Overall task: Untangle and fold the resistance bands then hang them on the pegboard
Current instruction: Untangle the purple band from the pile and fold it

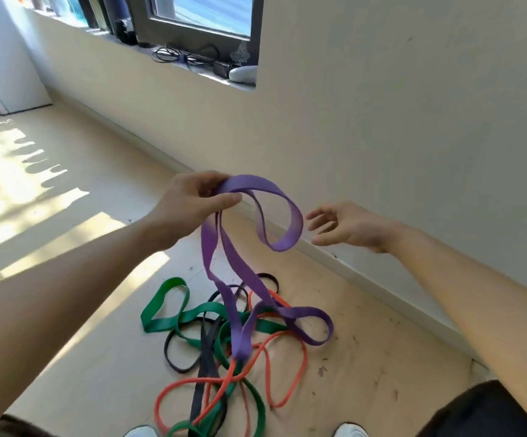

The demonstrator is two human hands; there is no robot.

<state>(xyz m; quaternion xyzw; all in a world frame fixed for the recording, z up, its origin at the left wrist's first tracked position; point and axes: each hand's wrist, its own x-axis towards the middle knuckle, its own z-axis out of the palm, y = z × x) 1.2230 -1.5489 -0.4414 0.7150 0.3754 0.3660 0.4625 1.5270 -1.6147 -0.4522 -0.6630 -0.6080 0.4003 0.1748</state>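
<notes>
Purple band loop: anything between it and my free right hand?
Nothing visible: only air separates the right hand from the flat purple rubber band loop. The left hand grips its top; its lower end lies tangled with green, black and orange bands.

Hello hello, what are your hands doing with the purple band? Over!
Left hand grips purple band, lifted. Right hand open beside its loop. Lower end lies among green band, orange band, black band.
</notes>
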